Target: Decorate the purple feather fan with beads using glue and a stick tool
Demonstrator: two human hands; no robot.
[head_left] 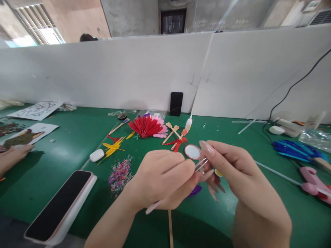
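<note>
Head: left fingers (181,169) grip tweezers (201,165); white bottle (189,124) upright, contents unclear

A bright metallic shine is given off by the slim prongs of the tweezers (201,165). The green table (214,234) is finished smooth, with a faint sheen. Soft, finely fringed surfaces are shown by the red feathers (144,126). The phone (59,206) is faced in glossy black. Smooth plastic is seen in the pink glue gun (314,186), and pale, matt wood in the crossed sticks (173,131). The grey wall (129,17) is left rough and blotchy.
</note>
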